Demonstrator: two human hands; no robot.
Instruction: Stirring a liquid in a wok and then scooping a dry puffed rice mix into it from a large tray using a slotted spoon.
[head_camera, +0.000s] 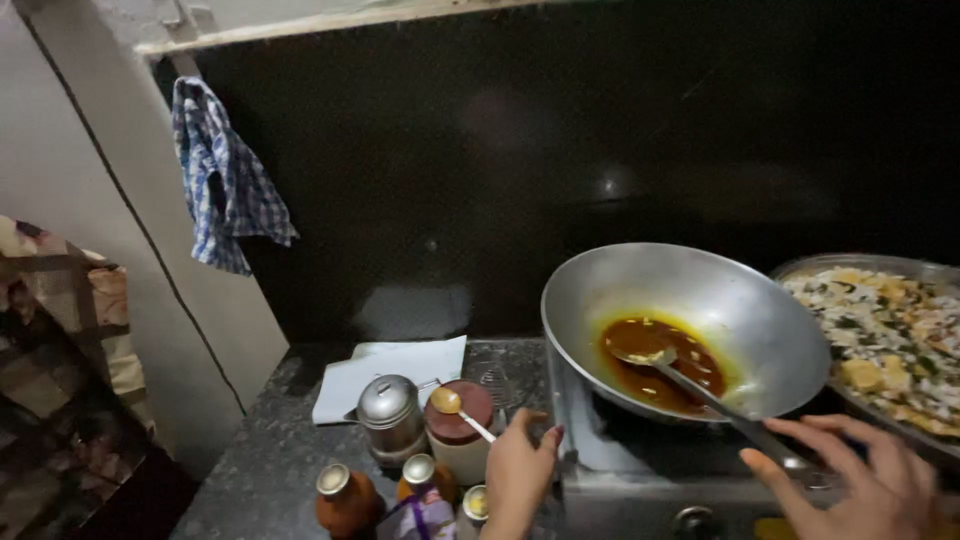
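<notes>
right hand (865, 485) fingers spread loose over the ladle (700, 392) handle, its bowl in brown sauce inside the wok (690, 325). left of the wok, left hand (518, 475) pinches a small spoon (458, 408) over a red-lidded jar (460, 428). right of it, a tray of chopped food (890, 335).

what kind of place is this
Most likely a home kitchen's cooking corner. A metal wok of dark sauce sits on a gas stove, a tray of mixed food stands beside it, and sauce bottles and jars crowd the dark stone counter.
</notes>
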